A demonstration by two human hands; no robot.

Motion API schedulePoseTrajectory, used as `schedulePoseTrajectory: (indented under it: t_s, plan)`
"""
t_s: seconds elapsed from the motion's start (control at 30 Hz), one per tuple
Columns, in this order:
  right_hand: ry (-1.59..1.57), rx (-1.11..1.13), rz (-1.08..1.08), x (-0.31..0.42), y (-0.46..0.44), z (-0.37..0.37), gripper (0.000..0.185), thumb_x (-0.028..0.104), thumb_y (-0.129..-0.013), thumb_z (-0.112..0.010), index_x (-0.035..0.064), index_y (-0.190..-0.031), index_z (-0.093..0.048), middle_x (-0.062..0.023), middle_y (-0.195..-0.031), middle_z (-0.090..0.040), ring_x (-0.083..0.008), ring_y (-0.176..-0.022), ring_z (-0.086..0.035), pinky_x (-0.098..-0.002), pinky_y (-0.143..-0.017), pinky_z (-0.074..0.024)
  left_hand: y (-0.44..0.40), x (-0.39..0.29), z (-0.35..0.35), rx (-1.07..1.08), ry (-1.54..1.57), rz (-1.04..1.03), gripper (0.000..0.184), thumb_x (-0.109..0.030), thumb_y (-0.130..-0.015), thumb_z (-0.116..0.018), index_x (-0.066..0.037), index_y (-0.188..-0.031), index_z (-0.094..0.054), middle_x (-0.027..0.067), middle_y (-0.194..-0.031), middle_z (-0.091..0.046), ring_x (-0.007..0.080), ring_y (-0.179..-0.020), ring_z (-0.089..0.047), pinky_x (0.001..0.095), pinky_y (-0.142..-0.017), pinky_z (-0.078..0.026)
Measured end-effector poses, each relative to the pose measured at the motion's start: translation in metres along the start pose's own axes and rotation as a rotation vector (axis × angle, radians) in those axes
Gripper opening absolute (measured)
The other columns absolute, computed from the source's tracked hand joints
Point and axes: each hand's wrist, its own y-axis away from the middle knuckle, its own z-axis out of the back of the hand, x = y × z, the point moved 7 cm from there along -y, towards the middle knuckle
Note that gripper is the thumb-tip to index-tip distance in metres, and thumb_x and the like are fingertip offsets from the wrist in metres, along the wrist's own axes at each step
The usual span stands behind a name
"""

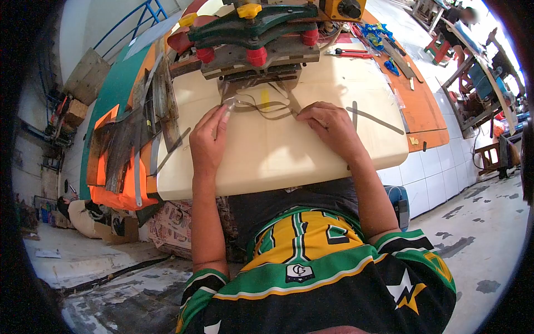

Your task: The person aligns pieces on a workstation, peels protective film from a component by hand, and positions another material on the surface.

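Observation:
Between my hands a thin grey-brown strap [266, 116] lies in loose loops on the cream-coloured worktop [267, 161]. My left hand [209, 136] is closed, thumb against fingers, at the strap's left side, where something clear and shiny shows at the fingertips. At the strap's right side my right hand [334, 127] pinches it with the fingers bent. Just beyond the strap stands a press [253, 33] with a dark green frame, red feet and yellow knobs. A yellow mark [265, 99] shows behind the loops, close under the press plate.
Dark flat strips and a metal ruler [138, 167] lie on the left, over an orange sheet [119, 192]. A red cutter [349, 53] rests at the back right. Dark strips [375, 118] lie right of my right hand. Other people sit at the far left and far right.

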Motion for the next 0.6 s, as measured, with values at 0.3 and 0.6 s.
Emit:
schedulePoseTrajectory:
  t_s: [0.3,0.6]
  plan:
    - [-0.011,0.008,0.012,0.001,0.001,0.001,0.014,0.003,-0.095,-0.074,0.0051,-0.107,-0.081,-0.0111,-0.109,-0.080,-0.0333,-0.102,-0.076,-0.0412,-0.093,-0.0596,0.001,-0.004,-0.001,-0.007,-0.023,-0.060,0.030,-0.022,-0.107,-0.069,-0.006,-0.131,-0.079,0.0187,-0.129,-0.078,0.0370,-0.117,-0.075,0.0436,-0.101,-0.058]
    - [-0.031,0.011,0.016,0.001,0.002,0.001,0.018,0.001,-0.094,-0.074,0.0070,-0.109,-0.083,-0.0101,-0.111,-0.081,-0.0317,-0.103,-0.077,-0.0409,-0.093,-0.0606,0.001,0.009,-0.001,-0.034,-0.019,0.019,0.028,-0.023,-0.107,-0.070,-0.005,-0.125,-0.081,0.0180,-0.124,-0.079,0.0365,-0.112,-0.076,0.0428,-0.098,-0.059]
